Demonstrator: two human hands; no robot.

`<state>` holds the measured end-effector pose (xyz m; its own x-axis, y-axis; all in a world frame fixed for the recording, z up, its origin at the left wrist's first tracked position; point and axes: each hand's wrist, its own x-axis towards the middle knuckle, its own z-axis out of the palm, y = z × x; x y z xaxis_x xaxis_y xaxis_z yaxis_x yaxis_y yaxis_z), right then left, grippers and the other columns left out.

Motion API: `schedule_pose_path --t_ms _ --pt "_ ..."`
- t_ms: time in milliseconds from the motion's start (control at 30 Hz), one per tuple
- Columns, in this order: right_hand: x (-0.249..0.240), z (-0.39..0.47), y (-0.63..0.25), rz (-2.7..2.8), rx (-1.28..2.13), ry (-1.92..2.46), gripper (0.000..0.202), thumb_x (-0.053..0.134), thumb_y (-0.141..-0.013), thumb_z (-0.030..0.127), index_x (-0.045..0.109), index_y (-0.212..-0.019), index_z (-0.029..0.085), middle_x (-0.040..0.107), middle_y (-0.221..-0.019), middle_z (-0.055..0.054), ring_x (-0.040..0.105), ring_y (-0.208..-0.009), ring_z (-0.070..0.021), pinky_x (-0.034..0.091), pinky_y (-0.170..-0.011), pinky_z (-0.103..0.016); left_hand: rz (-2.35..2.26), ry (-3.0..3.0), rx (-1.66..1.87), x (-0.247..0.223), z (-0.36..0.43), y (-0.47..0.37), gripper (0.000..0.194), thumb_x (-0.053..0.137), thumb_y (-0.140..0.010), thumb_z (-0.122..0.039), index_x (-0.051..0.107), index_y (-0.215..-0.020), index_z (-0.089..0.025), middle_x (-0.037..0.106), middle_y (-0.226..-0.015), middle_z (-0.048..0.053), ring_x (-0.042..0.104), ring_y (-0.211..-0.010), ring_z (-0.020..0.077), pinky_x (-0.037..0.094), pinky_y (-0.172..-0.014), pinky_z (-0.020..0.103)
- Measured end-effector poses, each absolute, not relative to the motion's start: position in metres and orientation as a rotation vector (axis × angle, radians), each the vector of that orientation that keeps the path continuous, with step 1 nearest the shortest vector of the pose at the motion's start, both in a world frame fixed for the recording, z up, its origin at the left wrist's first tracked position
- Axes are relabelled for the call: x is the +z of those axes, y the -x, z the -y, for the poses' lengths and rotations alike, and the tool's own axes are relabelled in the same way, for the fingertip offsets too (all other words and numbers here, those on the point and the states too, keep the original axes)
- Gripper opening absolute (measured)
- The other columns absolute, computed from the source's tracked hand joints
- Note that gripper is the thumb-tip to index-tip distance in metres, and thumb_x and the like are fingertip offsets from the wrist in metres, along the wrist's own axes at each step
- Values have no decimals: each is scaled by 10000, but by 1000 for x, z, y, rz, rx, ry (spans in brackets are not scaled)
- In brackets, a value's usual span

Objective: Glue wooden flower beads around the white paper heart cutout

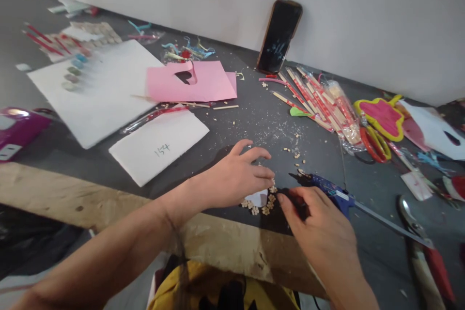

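Near the table's front edge lies a ring of small pale wooden flower-shaped pieces (269, 206) around a piece of white paper (257, 198). My left hand (240, 177) hovers over the ring's far left side, its fingers apart, hiding part of it. Just right of the ring is my right hand (319, 223), fingers curled and thumb close to the index finger. Whatever is between those fingertips is too small to make out. Behind my right hand lies a blue glue gun (329, 189) with a long glue stick in its back, nozzle pointing left.
A phone (279, 36) leans on the wall. Left are pink paper (214, 80), a white block marked 154 (160, 147) and a white sheet (90, 101). Right lie packaged wooden sticks (316, 99), scissors (376, 143) and red-handled pruners (432, 256). Crumbs are scattered mid-table.
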<state>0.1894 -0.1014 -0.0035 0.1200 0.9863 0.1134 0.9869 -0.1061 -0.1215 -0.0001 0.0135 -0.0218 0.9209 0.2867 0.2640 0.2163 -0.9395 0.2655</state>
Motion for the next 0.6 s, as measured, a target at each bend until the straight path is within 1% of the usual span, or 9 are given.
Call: schedule_pose_path --t_ms 133,333,433,600 --pt "-12 90 -178 2028 68 2263 198 562 -821 442 609 -811 250 672 -786 1 643 -716 -206 377 -584 -304 -390 -2862 438 -21 -13 0 301 529 -824 -97 618 -1075 -238 622 -1252 -19 373 -1249 283 185 -1054 559" --pt "-11 85 -178 2043 89 2171 154 540 -834 370 596 -775 239 667 -744 11 637 -662 -186 369 -574 -293 -383 -2889 465 -25 -14 0 282 554 -834 -156 602 -1097 -247 619 -1243 -11 372 -1251 281 190 -1048 575" --pt "-11 86 -178 2038 119 2162 181 516 -849 384 598 -787 235 670 -744 3 629 -659 -181 376 -587 -291 -401 -2908 454 -25 -14 0 257 550 -849 -180 599 -1088 -261 611 -1236 -26 384 -1258 277 195 -1057 567" --pt "-12 87 -180 2033 89 2127 190 504 -860 384 602 -847 223 675 -798 -14 631 -705 -183 394 -631 -292 -412 -2912 427 -20 -13 1 260 538 -852 -140 605 -1075 -256 617 -1236 -37 391 -1253 273 222 -1047 566"
